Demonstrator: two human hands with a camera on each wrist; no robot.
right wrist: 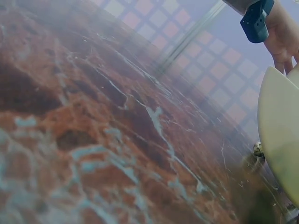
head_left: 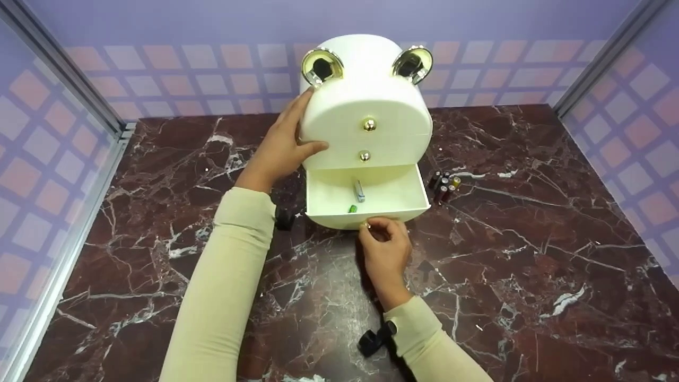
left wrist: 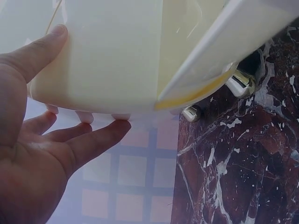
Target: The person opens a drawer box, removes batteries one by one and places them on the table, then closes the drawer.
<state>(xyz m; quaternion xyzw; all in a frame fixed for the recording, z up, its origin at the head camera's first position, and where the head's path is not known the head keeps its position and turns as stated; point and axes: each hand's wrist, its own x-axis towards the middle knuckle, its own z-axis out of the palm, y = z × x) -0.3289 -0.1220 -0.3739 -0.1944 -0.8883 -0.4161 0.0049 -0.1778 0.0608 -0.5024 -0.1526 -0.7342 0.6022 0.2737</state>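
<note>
A white drawer cabinet (head_left: 366,111) with a rounded top stands on the marble-patterned table. My left hand (head_left: 284,143) rests on its left side, thumb on the front face. In the left wrist view the fingers of my left hand (left wrist: 42,154) lie fairly straight against the wall. My right hand (head_left: 388,254) pinches the small knob (head_left: 367,226) of the bottom drawer (head_left: 390,201), which is pulled out. Inside it lie a silvery battery (head_left: 359,192) and a small green battery (head_left: 353,209). The right wrist view shows little of the right hand.
Several small batteries (head_left: 444,187) stand grouped on the table (head_left: 504,254) right of the cabinet. Two gold-rimmed eye shapes, a left one (head_left: 322,66) and a right one (head_left: 412,64), top the cabinet. Two upper drawers with gold knobs are closed. Tiled-pattern walls (head_left: 228,69) enclose the table.
</note>
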